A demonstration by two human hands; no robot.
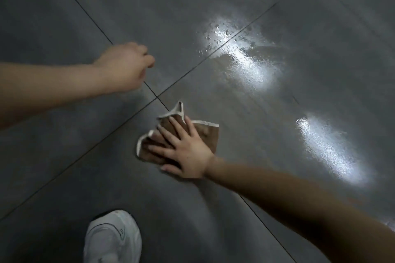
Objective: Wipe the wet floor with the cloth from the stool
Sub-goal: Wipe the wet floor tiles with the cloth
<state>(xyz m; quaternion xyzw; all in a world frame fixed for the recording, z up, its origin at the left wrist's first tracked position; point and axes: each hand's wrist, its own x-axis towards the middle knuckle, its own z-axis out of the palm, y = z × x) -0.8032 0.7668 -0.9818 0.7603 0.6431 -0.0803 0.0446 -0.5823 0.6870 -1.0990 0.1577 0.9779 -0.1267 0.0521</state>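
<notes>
On the wet grey tiled floor (213, 6), my flat right hand (186, 149) presses the brown white-edged cloth (208, 134); left hand (126, 66) hovers clenched.

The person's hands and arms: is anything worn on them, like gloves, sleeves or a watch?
No. The left hand and right hand are bare: no gloves, rings or watch show. The left forearm and right forearm are uncovered up to the picture's edge; no sleeve is visible.

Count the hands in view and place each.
2. The left hand, curled and empty, is above the floor at left; the right hand presses flat on the cloth at centre.
</notes>
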